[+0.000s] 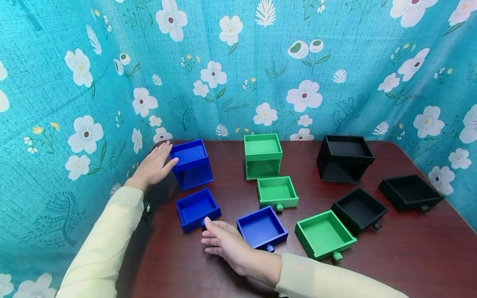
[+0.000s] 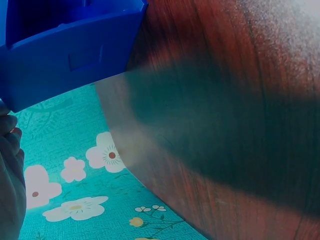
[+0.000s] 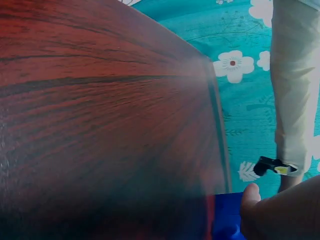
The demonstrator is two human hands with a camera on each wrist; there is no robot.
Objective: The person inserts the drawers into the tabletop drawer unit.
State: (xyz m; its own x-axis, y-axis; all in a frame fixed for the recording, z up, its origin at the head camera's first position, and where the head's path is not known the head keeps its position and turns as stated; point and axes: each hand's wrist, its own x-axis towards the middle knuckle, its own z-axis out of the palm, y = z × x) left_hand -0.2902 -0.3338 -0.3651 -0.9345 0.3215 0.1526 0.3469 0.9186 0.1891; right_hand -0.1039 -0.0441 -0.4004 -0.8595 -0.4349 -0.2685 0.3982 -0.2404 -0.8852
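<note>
At the left back of the table stands a small blue cabinet (image 1: 193, 165) with a tray-like top and an open front. My left hand (image 1: 154, 164), fingers extended, lies along its left side; in the left wrist view those fingers are right at the edge of the blue cabinet (image 2: 70, 65). In front of it sits an empty blue drawer (image 1: 197, 210). My right hand (image 1: 232, 247) is just before that drawer, fingers loosely extended, its thumb tip overlapping the drawer's knob in the head view. A second blue drawer (image 1: 262, 227) lies just beyond the right hand.
Further right stand a green cabinet (image 1: 263, 157) and a black cabinet (image 1: 344, 159). Two green drawers, one upright (image 1: 277, 192) and one angled (image 1: 325, 235), and two black drawers, one nearer (image 1: 359, 210) and one at the right (image 1: 410, 192), lie about. A flowered curtain (image 1: 238, 70) borders the table.
</note>
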